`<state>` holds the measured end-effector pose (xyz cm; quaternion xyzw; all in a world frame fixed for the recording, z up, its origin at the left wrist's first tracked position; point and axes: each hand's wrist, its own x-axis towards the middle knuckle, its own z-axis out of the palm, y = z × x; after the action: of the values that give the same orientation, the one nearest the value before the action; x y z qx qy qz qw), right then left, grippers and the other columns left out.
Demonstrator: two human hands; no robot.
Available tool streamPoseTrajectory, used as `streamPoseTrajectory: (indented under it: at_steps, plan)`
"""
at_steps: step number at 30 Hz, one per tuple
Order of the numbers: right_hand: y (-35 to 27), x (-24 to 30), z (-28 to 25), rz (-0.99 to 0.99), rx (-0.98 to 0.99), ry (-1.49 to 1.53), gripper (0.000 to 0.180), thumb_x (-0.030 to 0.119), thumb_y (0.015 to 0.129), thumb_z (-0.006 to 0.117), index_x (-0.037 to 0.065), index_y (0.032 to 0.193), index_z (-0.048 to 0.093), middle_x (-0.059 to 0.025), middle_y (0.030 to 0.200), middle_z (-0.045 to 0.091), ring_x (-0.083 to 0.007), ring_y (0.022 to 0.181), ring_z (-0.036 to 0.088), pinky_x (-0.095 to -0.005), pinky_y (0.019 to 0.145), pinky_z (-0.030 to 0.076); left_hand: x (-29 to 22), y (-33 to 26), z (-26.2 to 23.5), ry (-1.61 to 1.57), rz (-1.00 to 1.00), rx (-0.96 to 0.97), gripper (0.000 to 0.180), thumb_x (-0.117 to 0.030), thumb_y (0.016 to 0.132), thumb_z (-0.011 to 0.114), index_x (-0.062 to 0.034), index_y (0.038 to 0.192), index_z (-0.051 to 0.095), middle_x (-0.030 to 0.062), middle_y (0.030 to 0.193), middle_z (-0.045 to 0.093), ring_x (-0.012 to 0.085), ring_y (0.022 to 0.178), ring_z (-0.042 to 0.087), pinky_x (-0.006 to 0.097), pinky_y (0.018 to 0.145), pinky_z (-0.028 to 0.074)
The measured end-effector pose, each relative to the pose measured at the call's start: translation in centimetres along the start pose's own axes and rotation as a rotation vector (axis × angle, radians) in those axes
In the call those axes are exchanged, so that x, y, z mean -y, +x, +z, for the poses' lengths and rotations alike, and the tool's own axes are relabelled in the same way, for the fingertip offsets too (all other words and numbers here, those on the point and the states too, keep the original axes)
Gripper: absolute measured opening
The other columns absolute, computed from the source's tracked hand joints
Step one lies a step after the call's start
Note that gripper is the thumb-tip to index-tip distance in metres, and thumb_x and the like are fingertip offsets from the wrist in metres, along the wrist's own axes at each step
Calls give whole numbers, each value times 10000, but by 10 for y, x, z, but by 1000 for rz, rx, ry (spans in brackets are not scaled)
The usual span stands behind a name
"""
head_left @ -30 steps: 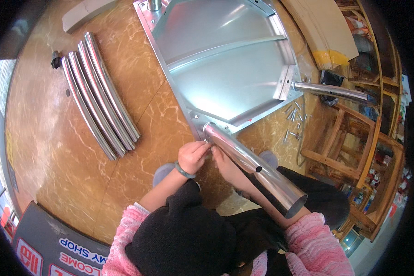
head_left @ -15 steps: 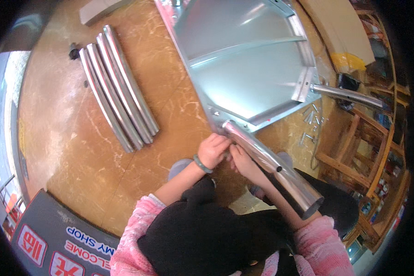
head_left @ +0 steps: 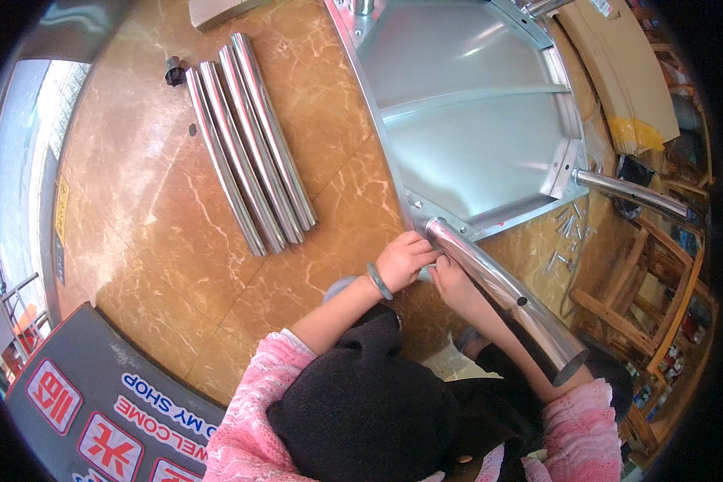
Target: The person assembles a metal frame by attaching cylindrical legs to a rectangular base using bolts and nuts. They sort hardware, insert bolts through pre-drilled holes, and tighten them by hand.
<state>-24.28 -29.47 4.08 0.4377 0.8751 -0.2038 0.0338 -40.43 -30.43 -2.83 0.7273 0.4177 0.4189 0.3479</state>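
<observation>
A shiny metal tube leg (head_left: 502, 285) stands on the corner of an upturned steel tabletop (head_left: 474, 153) and slants toward my right forearm. My left hand (head_left: 402, 261), with a green bangle at its wrist, has its fingers bent together close beside the foot of this leg. Just right of it, my right hand (head_left: 454, 287) is closed too, its fingertips meeting the left ones under the tube's side. Whatever lies between the fingers is too small and hidden to name. A dark hole shows midway along the tube.
Several loose steel tubes (head_left: 253, 153) lie side by side at left, near a black plastic piece (head_left: 174, 71). Bolts (head_left: 569, 221) are scattered right of the tabletop, by another fitted leg (head_left: 631, 193). Farther right are a wooden stool (head_left: 635, 297) and cardboard (head_left: 618, 72). A printed mat (head_left: 112, 394) lies lower left.
The whole scene has shifted rightward in the picture as the head turned. Both hands remain at the leg's foot, with only slight finger movement.
</observation>
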Motion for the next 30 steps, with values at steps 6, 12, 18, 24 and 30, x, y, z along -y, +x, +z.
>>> streamPoseTrajectory:
  at_steps: [6,12,18,24,30]
  plan:
    - [0,0,7,342,-34,399,205,213,857,549,23,933,526,-143,785,536,-275,724,555,-359,651,445,-1,-5,1,17,5,-3,293,-54,617,583,-68,907,618,43,825,541,236,794,513,333,702,427]
    - [-9,-15,-21,727,366,951,264,238,895,494,10,1025,511,-168,845,531,-299,751,535,-388,683,433,-1,-2,4,65,40,35,358,-41,607,574,-55,961,619,49,867,558,239,832,518,342,720,422]
    - [-8,-2,-17,200,73,182,257,229,860,562,27,1014,526,-156,781,515,-290,716,541,-393,649,430,1,2,0,48,22,64,320,-44,638,569,-54,954,621,55,877,557,238,852,512,340,737,418]
    - [-1,-11,-14,777,354,792,172,162,890,498,32,989,551,-101,796,551,-190,729,543,-284,657,445,-4,5,3,25,13,-54,252,-73,649,615,-48,901,618,59,841,561,233,792,531,341,687,430]
    - [5,18,-24,399,99,496,238,222,917,448,-5,954,510,-127,746,517,-253,718,567,-362,650,444,-3,2,1,48,35,-133,244,-56,626,633,-31,868,618,73,786,579,245,719,551,321,632,444]
